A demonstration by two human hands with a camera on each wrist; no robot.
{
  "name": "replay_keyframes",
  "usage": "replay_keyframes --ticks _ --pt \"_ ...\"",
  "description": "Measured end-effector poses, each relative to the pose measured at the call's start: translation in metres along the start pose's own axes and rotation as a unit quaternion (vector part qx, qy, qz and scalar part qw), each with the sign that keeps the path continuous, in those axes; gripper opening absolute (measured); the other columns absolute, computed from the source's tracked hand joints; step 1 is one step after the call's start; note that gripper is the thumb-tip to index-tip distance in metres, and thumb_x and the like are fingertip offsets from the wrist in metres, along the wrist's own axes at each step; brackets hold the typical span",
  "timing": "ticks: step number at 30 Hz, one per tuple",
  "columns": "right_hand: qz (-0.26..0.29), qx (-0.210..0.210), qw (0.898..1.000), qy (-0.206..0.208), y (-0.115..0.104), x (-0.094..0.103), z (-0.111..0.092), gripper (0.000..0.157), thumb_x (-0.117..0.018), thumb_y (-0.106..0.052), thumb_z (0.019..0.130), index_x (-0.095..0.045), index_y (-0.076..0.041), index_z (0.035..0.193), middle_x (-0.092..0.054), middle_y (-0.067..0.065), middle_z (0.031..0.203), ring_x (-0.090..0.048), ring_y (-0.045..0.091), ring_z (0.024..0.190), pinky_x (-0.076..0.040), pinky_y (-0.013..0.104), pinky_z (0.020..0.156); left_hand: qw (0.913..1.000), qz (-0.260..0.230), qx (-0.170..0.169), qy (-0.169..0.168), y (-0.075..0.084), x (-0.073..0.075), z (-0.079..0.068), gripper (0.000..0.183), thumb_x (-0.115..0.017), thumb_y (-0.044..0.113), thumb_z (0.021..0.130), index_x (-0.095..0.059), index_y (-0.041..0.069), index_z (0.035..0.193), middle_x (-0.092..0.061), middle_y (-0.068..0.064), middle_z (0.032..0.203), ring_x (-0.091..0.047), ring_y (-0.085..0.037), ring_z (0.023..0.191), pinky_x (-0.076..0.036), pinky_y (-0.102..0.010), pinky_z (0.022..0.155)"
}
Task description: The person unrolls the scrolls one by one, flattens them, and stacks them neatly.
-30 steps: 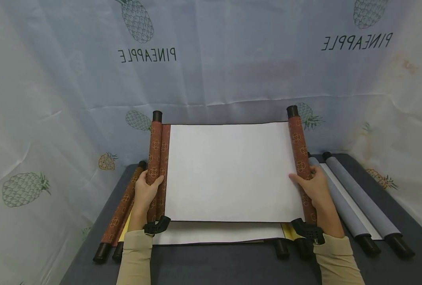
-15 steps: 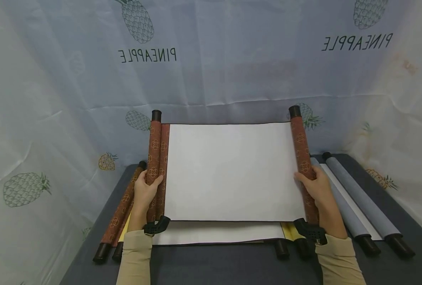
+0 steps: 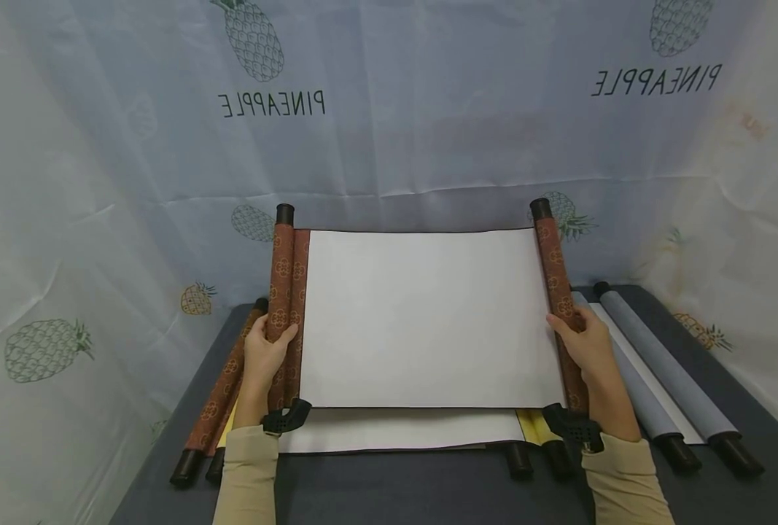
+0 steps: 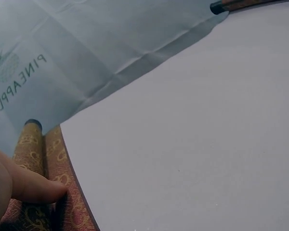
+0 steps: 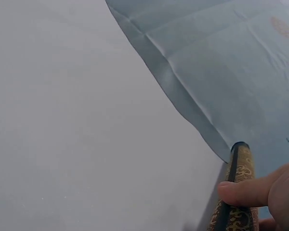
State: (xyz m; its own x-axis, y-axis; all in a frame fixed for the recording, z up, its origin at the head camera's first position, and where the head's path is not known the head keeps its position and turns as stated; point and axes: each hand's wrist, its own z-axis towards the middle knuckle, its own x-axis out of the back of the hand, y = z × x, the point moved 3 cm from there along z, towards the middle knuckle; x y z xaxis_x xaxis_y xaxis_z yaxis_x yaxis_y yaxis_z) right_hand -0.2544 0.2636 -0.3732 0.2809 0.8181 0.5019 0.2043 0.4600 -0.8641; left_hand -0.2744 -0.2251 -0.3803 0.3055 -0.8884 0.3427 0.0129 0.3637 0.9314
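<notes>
Between my two hands a hanging scroll (image 3: 421, 321) is held up, its blank white sheet facing me. My left hand (image 3: 264, 354) grips its left roller (image 3: 281, 284), brown-red with a flower pattern and a black end knob; the thumb lies across the patterned border strip (image 4: 58, 159) in the left wrist view. On the other side, my right hand (image 3: 585, 343) grips the right roller (image 3: 553, 262), thumb over its front in the right wrist view. The fingers behind both rollers are mostly hidden. Below the raised sheet, another white scroll (image 3: 402, 432) with yellow edging lies on the table.
At the left a brown patterned scroll (image 3: 221, 401) rests on the dark table (image 3: 428, 488). Grey scroll rollers (image 3: 671, 357) with black knobs lie at the right. A pale curtain (image 3: 402, 131) printed with pineapples hangs behind and along both sides.
My right hand has shifted slightly right with its roller, and my left hand slightly left, so the white sheet spans a little wider. Both grips stay the same.
</notes>
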Motion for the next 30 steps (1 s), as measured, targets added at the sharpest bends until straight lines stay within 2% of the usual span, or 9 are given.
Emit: replay_keyframes --ticks 7,10,14,18,23,30 --pt "0.015 0.023 1.0 0.008 -0.0018 -0.0029 -0.0014 0.065 -0.043 -0.028 0.101 -0.019 0.008 0.15 -0.034 0.034 0.144 -0.041 0.044 0.127 -0.038 0.055 0.101 1.0 -0.002 0.006 -0.001 0.001 0.0007 -0.0014 0.059 -0.059 0.013 0.094 -0.033 -0.004 0.145 -0.047 -0.028 0.139 -0.051 -0.041 0.124 -0.044 -0.054 0.102" --pt "0.032 0.028 0.999 0.011 -0.0026 -0.0039 -0.0009 0.063 -0.04 -0.028 0.101 -0.021 0.009 0.149 -0.036 0.033 0.143 -0.042 0.042 0.124 -0.038 0.052 0.1 1.0 -0.002 0.007 -0.002 0.0015 0.0011 -0.0017 0.059 -0.059 0.012 0.094 -0.033 -0.004 0.144 -0.047 -0.027 0.139 -0.051 -0.041 0.124 -0.044 -0.054 0.102" --pt "0.05 0.01 0.999 0.017 -0.0009 -0.0051 0.0001 0.065 -0.039 -0.029 0.101 -0.018 0.007 0.15 -0.034 0.032 0.147 -0.039 0.04 0.129 -0.036 0.052 0.105 1.0 0.001 0.005 -0.001 0.002 0.0012 -0.0015 0.059 -0.059 0.013 0.094 -0.033 -0.004 0.144 -0.048 -0.027 0.139 -0.051 -0.041 0.123 -0.044 -0.053 0.101" --pt "0.042 -0.004 0.999 0.03 0.0019 -0.0057 0.0009 0.069 -0.048 -0.03 0.098 -0.021 0.006 0.15 -0.036 0.032 0.145 -0.042 0.04 0.126 -0.04 0.052 0.101 1.0 0.001 0.001 -0.002 0.0018 0.0012 -0.001 0.06 -0.059 0.013 0.094 -0.033 -0.005 0.144 -0.047 -0.028 0.139 -0.051 -0.041 0.124 -0.044 -0.053 0.101" --pt "0.046 -0.001 0.998 0.032 0.0037 -0.0048 0.0009 0.081 -0.064 -0.022 0.09 -0.017 0.007 0.15 -0.031 0.032 0.149 -0.038 0.043 0.132 -0.037 0.057 0.108 1.0 0.006 0.0 0.0 0.0006 0.0016 -0.0003 0.059 -0.059 0.012 0.094 -0.033 -0.005 0.144 -0.047 -0.028 0.139 -0.051 -0.041 0.123 -0.044 -0.054 0.101" --pt "0.041 0.003 0.998 0.041 0.0044 -0.0022 0.0001 0.076 -0.064 -0.015 0.09 -0.02 0.01 0.146 -0.032 0.036 0.145 -0.042 0.046 0.126 -0.038 0.06 0.104 0.9999 0.011 0.0 0.0 -0.0008 0.0016 0.0005 0.059 -0.059 0.013 0.094 -0.032 -0.005 0.145 -0.047 -0.028 0.139 -0.051 -0.041 0.123 -0.044 -0.054 0.101"
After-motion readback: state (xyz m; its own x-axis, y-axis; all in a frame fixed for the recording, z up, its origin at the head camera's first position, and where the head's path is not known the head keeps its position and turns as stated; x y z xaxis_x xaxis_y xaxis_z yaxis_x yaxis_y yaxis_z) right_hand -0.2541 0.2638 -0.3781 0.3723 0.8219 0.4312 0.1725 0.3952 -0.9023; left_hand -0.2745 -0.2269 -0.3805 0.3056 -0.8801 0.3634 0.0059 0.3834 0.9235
